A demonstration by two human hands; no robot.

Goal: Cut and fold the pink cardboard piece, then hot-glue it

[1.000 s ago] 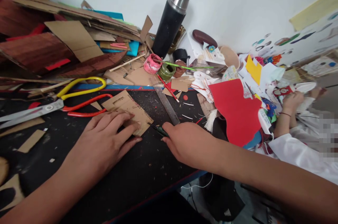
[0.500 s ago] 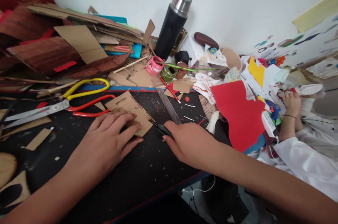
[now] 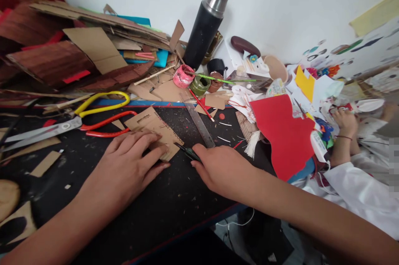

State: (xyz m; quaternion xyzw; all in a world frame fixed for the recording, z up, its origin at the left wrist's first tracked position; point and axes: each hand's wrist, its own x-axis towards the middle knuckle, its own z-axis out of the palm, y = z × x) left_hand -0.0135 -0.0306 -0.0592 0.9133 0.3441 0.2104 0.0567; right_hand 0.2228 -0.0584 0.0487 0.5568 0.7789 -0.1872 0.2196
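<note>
My left hand (image 3: 132,163) lies flat with its fingers spread, pressing on a small piece of brown cardboard (image 3: 152,121) with dark print and slits in it. Part of the piece is hidden beneath the fingers. In my right hand (image 3: 218,169) is a slim dark green pointed tool (image 3: 189,152), whose exact kind I cannot make out. Its black tip is at the right edge of the cardboard. A metal ruler (image 3: 199,123) lies just beyond my right hand. Scissors (image 3: 93,115) with one yellow and one red handle lie open, left of the cardboard.
Paint pots (image 3: 183,76) and a black flask (image 3: 204,26) stand at the back. Cardboard pieces (image 3: 93,44) are heaped at the left. A red sheet (image 3: 283,132) lies to the right. Another person's hand (image 3: 345,123) is at the far right, among papers.
The view has shifted slightly. The tool's tip has moved a little left, onto the cardboard's edge. My left hand keeps its place on the cardboard.
</note>
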